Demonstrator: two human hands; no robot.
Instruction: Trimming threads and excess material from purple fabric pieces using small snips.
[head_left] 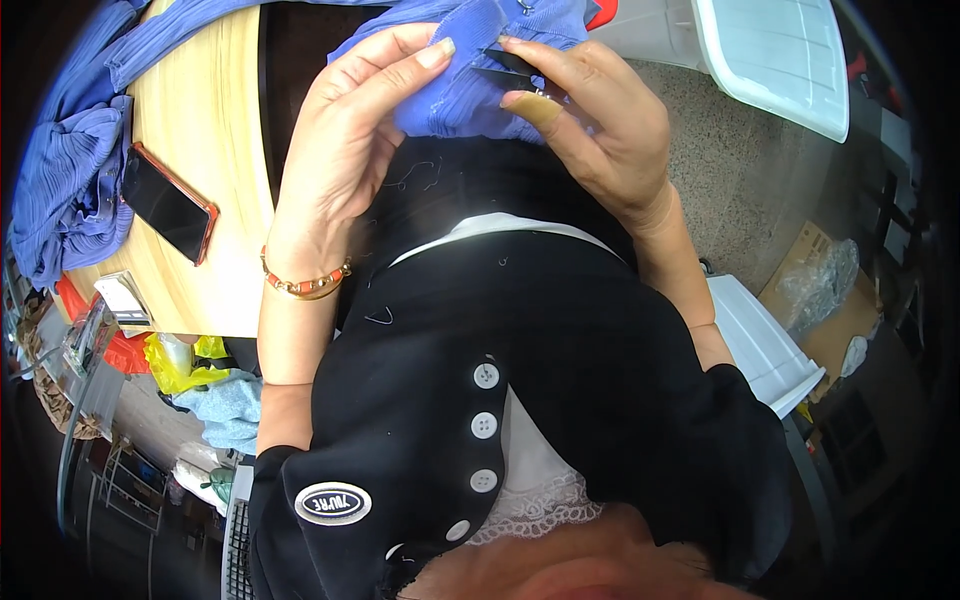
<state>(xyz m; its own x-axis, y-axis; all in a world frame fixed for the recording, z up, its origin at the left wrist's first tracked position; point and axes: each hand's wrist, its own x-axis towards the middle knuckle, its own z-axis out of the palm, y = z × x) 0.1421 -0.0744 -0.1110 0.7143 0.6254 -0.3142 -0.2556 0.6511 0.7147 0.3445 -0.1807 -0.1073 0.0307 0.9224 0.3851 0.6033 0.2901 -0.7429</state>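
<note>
A blue ribbed garment [435,112] lies over my lap at the top of the view. My left hand [340,125] pinches its fabric between thumb and fingers. In my right hand [615,125] is a small pair of thread snips [510,78], held between thumb and forefinger. Their dark blades point left and sit apart, right against the cloth. Part of the snips' handle is hidden by my fingers. A yellowish covering wraps my right thumb. Loose threads cling to my black clothing below the garment.
On the wooden table [215,90] at left lie a phone [170,205] in an orange-edged case and more blue ribbed garments [75,180]. White plastic bins [775,60] stand at the right, with cardboard [795,265] and clear plastic wrap nearby. Yellow and red bags sit below the table's near edge.
</note>
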